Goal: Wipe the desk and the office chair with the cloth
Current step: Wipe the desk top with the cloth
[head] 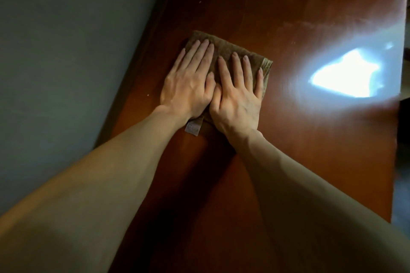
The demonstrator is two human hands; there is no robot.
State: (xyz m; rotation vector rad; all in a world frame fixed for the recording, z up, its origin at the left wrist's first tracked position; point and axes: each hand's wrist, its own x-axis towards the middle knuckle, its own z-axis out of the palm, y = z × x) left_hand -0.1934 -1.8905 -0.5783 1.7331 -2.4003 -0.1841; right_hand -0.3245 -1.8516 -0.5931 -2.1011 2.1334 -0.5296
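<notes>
A folded brown cloth (228,47) lies flat on the reddish-brown wooden desk (299,150), near the desk's left edge. My left hand (188,82) and my right hand (238,95) press down on it side by side, palms flat and fingers straight. A pale label (193,127) sticks out from the cloth's near edge under my left wrist. The office chair is not in view.
A grey wall (66,51) runs along the desk's left edge. A bright patch of reflected light (346,75) glares on the desk to the right of the cloth. The desk's right edge (397,139) drops off to a dark floor area.
</notes>
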